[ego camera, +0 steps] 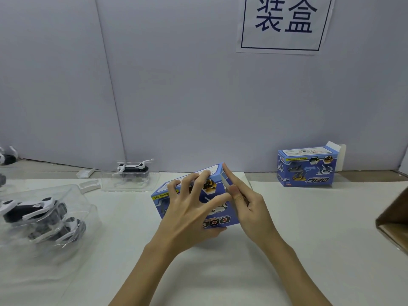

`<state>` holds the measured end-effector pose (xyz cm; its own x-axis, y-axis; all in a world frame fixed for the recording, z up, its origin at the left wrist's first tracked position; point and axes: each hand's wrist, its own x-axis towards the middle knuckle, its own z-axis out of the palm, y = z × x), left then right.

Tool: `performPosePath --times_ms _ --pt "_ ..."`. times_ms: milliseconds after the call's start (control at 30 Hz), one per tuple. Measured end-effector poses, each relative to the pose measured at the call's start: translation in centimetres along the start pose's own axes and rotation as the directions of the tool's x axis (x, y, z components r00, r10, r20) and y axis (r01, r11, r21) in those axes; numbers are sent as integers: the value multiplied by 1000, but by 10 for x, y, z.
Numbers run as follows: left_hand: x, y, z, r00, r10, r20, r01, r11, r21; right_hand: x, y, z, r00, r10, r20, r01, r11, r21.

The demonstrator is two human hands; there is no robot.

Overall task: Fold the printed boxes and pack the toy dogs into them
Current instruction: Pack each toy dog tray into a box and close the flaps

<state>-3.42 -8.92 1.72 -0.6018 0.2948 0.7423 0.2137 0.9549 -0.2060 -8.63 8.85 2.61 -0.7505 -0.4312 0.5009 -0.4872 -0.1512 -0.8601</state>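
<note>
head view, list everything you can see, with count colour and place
printed box in hand: 1, blue, centre, tilted, held off the table
second printed box: 1, blue, back right on the table, white end flap open
toy dog in near tray: 1, white and black, in clear plastic tray, near left
toy dog in far tray: 1, white and black, in clear tray by the wall
white plastic pieces: 2, white, left of the far tray
cardboard carton: 1, brown, right edge
paper sign: 1, white with blue characters, on the wall
table: 1, white
left hand: grips the box's front
right hand: presses the box's right end
</note>
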Motion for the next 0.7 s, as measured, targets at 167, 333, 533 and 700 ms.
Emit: performPosePath --times_ms 167,333,533,700 --pt "0 2 0 1000 -10 -16 10 1000 -13 1 1 0 1000 24 14 -24 1000 2" --pt "0 1 1 999 -25 -24 25 1000 -16 3 1 1 994 82 78 -78 996 -54" --pt "3 2 -4 994 -84 -71 82 996 -33 0 1 4 998 -8 63 7 1000 17" --pt "5 10 -12 939 -308 -154 266 932 -245 1 -5 4 984 -30 -177 39 998 49"
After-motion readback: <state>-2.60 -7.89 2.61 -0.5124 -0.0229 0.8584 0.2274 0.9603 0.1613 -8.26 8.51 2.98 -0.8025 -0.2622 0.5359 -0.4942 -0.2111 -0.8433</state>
